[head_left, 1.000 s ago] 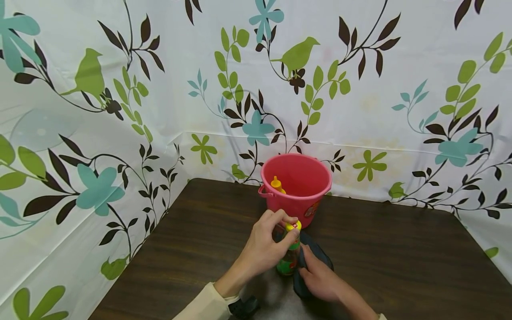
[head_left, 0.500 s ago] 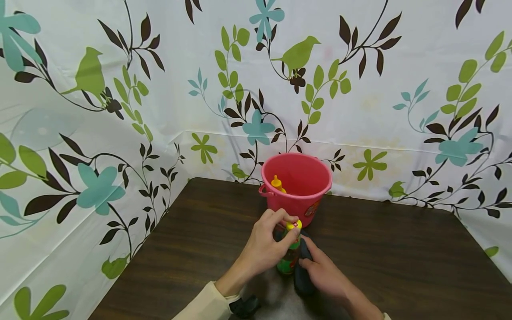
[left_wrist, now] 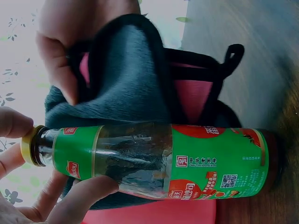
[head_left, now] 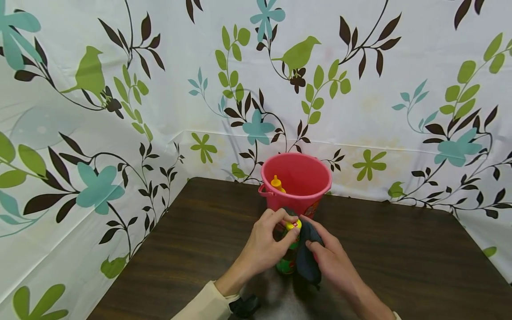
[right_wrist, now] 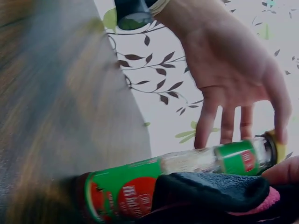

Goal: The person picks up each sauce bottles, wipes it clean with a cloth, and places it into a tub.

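Observation:
A glass sauce bottle [left_wrist: 219, 163] with green and red labels and a yellow cap [head_left: 294, 225] stands upright on the dark wood table. My left hand [head_left: 264, 242] pinches it at the cap and neck, its thumb on the near side and other fingers round the back. In my right hand [head_left: 336, 262] is a dark grey cloth [left_wrist: 133, 70] with black edging, a small hanging loop and some pink showing. The cloth lies against the bottle's right side and reaches behind it. Part of the right hand is hidden by the cloth in the right wrist view.
A pink bucket [head_left: 280, 202] stands just behind the hands, with a yellow nozzle-topped bottle [head_left: 276, 183] inside at its left. Patterned sheeting [head_left: 360, 111] hangs behind and to the left of the table [head_left: 400, 249].
My right hand has moved upward with the cloth, from the bottle's lower part toward its neck. The left hand keeps its hold at the cap, and the bottle stays in place.

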### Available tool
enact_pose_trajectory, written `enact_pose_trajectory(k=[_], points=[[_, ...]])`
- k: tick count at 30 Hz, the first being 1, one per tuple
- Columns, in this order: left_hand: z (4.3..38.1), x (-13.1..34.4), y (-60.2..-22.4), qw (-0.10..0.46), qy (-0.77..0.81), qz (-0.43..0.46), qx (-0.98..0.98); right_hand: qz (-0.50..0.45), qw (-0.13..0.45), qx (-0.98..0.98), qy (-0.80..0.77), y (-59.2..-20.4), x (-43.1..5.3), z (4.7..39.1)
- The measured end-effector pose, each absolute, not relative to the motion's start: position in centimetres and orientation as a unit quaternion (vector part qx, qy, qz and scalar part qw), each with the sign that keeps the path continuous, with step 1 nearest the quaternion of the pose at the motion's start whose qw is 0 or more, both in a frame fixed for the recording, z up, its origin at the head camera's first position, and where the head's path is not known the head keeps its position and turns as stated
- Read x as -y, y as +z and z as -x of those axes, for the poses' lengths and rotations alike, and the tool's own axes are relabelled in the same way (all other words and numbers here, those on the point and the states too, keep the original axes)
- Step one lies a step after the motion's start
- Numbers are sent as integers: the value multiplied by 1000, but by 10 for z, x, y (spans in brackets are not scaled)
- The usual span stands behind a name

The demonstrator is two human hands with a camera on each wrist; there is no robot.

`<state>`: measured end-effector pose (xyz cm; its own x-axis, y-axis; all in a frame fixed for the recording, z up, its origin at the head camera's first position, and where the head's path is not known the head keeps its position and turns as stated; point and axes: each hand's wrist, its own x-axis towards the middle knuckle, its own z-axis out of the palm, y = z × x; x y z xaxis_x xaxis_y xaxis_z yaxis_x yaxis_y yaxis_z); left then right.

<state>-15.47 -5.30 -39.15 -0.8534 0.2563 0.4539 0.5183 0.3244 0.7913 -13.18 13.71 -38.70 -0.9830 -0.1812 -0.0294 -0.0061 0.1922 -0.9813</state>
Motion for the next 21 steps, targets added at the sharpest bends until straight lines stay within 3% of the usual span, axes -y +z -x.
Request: enact_pose_trajectory(k=[9, 21], points=[[155, 52, -391, 126, -527, 241, 806, 36, 54, -741, -668, -366, -143, 127], [154, 52, -391, 137, -518, 236, 811, 69, -8, -672, -737, -356, -148, 118]])
